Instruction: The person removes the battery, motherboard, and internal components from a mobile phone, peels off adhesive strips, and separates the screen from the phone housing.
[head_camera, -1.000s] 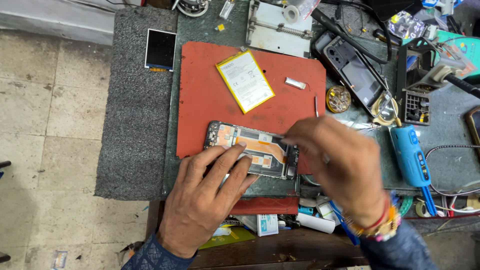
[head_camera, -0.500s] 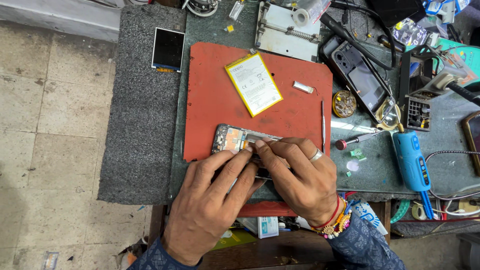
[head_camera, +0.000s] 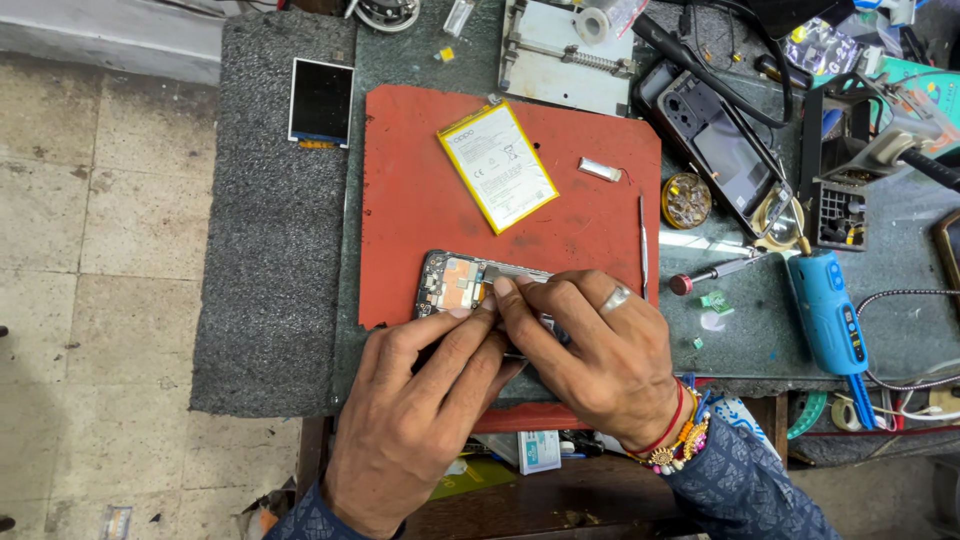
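Pressing down on opened phone (head_camera: 455, 283) at near edge of red mat (head_camera: 420, 200) — left hand (head_camera: 420, 410) flat, right hand (head_camera: 590, 360) pinching narrow, held item unclear. Risking slip, tearing exposed parts; beyond, loose yellow battery (head_camera: 497, 167) lying exposed.

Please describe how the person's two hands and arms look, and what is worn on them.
Both hands are bare, without gloves. The right hand wears a silver ring on one finger, and its wrist carries red thread bands and a beaded bracelet in orange and gold. Both forearms are in a dark blue sleeve with a fine dotted pattern. The left hand shows no ring or bracelet.
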